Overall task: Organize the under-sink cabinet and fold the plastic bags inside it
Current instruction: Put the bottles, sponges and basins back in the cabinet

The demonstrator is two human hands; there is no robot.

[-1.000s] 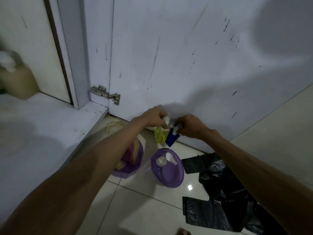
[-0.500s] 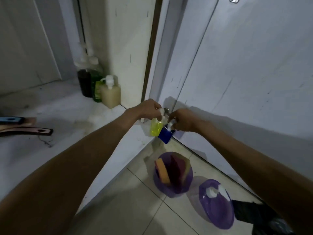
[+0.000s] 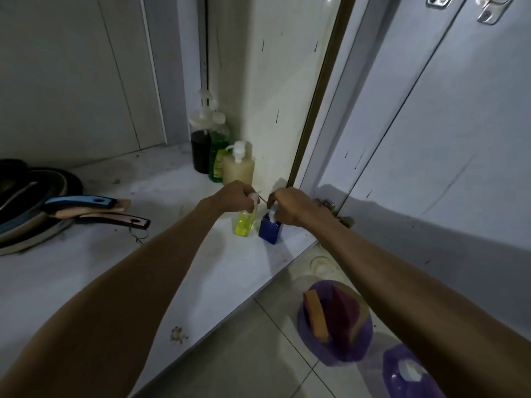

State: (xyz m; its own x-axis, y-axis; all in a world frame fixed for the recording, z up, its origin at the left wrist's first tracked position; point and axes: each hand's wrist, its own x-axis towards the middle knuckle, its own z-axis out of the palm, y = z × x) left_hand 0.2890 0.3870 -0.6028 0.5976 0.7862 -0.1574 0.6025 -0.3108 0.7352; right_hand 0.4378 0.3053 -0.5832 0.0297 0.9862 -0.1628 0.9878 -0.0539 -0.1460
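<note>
- Your left hand (image 3: pixel 232 196) has its fingers curled tight round the white pump top of a small yellow bottle (image 3: pixel 244 224).
- Your right hand (image 3: pixel 290 205) has its fingers curled round the pump top of a small blue bottle (image 3: pixel 269 231).
- Both bottles are upright and just beside each other, the yellow one at 9 o'clock of the blue one. They are low over the white cabinet floor (image 3: pixel 143 254), near its front right corner. You cannot tell whether they touch it.
- At 12 o'clock of your hands, three taller pump bottles cluster in the back corner: a dark bottle (image 3: pixel 201 150), a green bottle (image 3: pixel 217 156) and a cream bottle (image 3: pixel 238 168) nearest you.
- At 9 o'clock of the view, stacked pans (image 3: pixel 28 211) lie on the cabinet floor, handles pointing to 3 o'clock.
- At 5 o'clock, on the floor tiles (image 3: pixel 244 354), a purple tub (image 3: pixel 336 354) holds sponges. A purple lid (image 3: pixel 408 372) lies near it.
- The open cabinet door (image 3: pixel 431 139) stands at 2 o'clock.
</note>
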